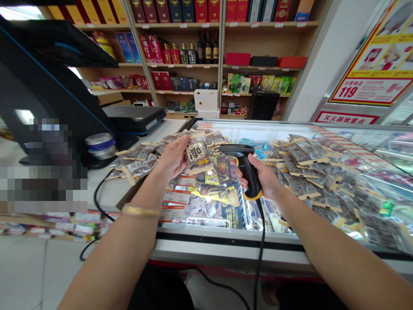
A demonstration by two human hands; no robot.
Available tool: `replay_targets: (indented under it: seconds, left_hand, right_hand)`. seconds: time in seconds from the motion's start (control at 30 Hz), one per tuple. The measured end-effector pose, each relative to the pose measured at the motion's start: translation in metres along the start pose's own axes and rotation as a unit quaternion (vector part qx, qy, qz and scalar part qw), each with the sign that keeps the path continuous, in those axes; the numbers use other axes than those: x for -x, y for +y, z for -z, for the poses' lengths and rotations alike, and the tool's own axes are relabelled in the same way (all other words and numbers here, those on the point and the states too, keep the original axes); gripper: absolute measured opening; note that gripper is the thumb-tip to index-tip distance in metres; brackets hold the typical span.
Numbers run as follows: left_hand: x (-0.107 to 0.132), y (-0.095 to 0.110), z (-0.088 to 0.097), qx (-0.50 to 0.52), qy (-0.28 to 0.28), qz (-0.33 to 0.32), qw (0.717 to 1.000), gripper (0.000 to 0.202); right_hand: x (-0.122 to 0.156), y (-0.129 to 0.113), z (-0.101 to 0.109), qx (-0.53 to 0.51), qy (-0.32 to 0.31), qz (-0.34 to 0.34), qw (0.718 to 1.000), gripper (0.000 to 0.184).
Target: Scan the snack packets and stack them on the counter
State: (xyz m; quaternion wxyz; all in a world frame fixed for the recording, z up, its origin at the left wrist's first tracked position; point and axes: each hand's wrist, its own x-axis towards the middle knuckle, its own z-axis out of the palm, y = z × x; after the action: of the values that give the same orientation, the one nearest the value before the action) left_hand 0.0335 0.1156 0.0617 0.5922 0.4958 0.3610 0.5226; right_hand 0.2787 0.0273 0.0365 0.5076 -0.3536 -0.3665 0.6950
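Holds in the left hand [176, 156] a small packet [197, 153], left of the scanner [248, 168], likely light, soft and slippery, best pinched at its edge, and grips in the right hand [267, 177] this scanner's handle.

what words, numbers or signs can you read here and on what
"火警电话" and "119": wall poster
"灭火器放置点": red-framed sign
"00": price label
Too blurred or small to quote: packet in the left hand, piled packets, shelf boxes
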Motion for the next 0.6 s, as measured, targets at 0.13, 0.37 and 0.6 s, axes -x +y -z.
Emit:
replay_targets:
  seconds: [0.13, 0.37, 0.6]
  left_hand:
    - [0.003, -0.006, -0.004, -0.009, -0.023, -0.017, 1.0, 0.042]
    - [0.002, -0.017, -0.012, -0.091, -0.004, -0.134, 0.987, 0.047]
    - [-0.008, -0.028, -0.001, -0.315, 0.023, -0.269, 0.91, 0.04]
  right_hand:
    - [0.001, -0.002, -0.001, -0.007, 0.002, 0.001, 1.0, 0.04]
    - [0.001, -0.003, 0.001, -0.024, 0.013, 0.019, 0.999, 0.038]
    - [0.003, -0.004, 0.001, 0.003, -0.004, 0.011, 1.0, 0.041]
